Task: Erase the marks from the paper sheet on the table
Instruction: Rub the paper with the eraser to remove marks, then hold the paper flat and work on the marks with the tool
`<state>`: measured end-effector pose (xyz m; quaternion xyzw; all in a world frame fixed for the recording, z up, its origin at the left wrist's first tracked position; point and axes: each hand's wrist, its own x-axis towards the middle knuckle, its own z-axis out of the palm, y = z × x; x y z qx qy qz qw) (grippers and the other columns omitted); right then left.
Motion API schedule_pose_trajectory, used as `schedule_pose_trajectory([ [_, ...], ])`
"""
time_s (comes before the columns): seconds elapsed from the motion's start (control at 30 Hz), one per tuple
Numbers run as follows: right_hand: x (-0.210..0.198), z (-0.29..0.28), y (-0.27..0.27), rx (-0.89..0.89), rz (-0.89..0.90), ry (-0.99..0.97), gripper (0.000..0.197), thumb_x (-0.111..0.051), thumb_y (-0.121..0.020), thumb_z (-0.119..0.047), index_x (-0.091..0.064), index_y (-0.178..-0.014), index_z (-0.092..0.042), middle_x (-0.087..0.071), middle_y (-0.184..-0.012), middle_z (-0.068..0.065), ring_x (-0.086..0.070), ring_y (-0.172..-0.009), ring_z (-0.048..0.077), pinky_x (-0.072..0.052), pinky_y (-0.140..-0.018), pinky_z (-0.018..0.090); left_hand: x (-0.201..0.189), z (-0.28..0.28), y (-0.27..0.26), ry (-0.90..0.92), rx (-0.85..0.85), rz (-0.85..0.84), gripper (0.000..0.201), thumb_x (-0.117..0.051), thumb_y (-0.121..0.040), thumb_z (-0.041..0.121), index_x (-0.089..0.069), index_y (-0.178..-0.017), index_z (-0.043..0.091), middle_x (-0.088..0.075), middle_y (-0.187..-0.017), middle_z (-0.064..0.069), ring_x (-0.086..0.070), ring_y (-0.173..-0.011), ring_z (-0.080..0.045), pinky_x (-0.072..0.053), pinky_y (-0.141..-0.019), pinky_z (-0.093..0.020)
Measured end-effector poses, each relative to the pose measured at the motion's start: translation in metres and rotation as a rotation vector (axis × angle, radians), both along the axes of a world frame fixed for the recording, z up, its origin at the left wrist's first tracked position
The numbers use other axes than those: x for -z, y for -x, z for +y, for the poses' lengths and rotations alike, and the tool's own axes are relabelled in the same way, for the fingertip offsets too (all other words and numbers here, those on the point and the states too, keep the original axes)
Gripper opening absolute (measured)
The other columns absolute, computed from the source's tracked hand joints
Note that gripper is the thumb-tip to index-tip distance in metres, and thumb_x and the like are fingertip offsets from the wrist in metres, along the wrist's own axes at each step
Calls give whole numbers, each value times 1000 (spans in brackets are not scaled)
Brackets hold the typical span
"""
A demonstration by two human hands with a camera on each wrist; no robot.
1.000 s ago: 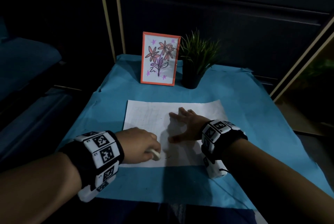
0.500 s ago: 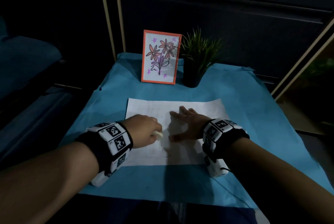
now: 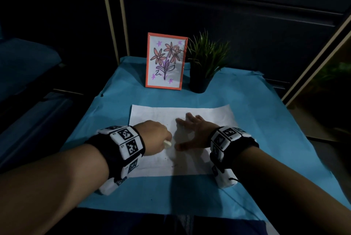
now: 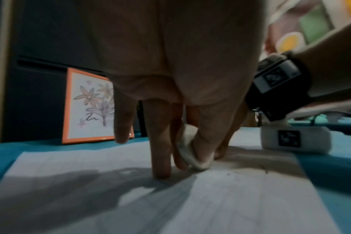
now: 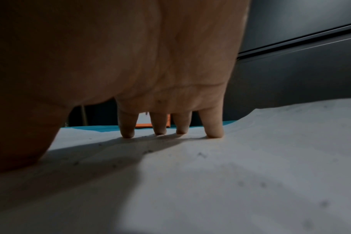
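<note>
A: Nearest first. Left hand [image 3: 154,136] pinches a small white eraser [image 3: 167,144], its fingers [image 4: 161,142] curled round it, the eraser's lower edge on the paper sheet [image 3: 190,166]. One finger props on the sheet beside it.

B: Right hand [image 3: 193,133]?

A: Spread flat, fingers straight, tips pressed on the sheet just right of the eraser. Holding nothing, only pinning the paper.

B: Sheet position?

A: Flat on the blue cloth [image 3: 266,140] covering the worktop, between both wrists. Faint pencil traces and dark crumbs [image 5: 148,151] remain near the front edge and middle, so the erasing looks unfinished.

B: Risks?

A: Judgement only: the far right corner lifts slightly. A hard stroke away from the pinning hand could buckle or crease the sheet, perhaps tear it. Crumbs dragged under the eraser could smear. Further back stand a framed flower drawing [image 3: 166,62] and a potted plant [image 3: 204,64], well apart; unlikely to be hit.
</note>
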<state>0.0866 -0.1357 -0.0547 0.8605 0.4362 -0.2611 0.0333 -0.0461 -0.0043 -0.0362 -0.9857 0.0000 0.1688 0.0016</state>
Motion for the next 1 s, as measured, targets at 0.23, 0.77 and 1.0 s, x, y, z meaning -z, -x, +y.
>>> schedule_pose_trajectory([
  [0.23,1,1,-1,6,12,12,101,-59,-71,-74,1,-147,-47,13,-159,-9,10,-147,20,-11,-117,52,0,5,-8,-3,-72,-60,28,-44,-98,20,-60,-120,19,-60,-118,-5,-57,-106,-26,-45,-86,-32],
  [0.77,0,0,-2,3,6,25,101,-59,-71,-74,3,-147,-47,14,-158,-9,11,-147,20,-12,-116,55,1,3,-6,12,-36,13,25,-43,-97,21,-63,-113,18,-62,-110,-4,-58,-98,-23,-45,-82,-33],
  [1.0,3,0,-3,3,3,17,101,-59,-70,-75,2,-146,-48,13,-159,-9,10,-147,19,-12,-117,53,-2,1,-9,34,-49,58,23,-45,-97,21,-63,-112,21,-62,-109,-2,-52,-88,-19,-39,-74,-30],
])
